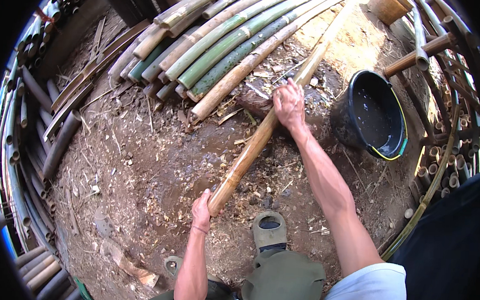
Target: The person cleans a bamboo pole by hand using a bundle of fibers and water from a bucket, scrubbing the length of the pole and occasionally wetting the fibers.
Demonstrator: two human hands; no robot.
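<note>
got a long, glossy tan bamboo pole (245, 155) slanting from abt 7 o'clock up to 1. cupping its near end w/ the left hand (201, 209), prob to steady it. clasping it further up w/ the right hand (290, 104), maybe for pressure; can't tell re anything tucked under there. also seeing a round black plastic bucket (341, 123) w/ dark, murky liquid (376, 111) at 2 o'clock, prob parked for easy right-side reach. plus spotting stacked green-and-tan round bamboo poles (218, 54) at 11–12, prob laid lengthwise to pile neatly.

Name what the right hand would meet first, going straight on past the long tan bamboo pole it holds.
The right hand would probably meet the round, pale brown bamboo pole edging the green and brown bamboo stack, though depth is unclear.
</note>
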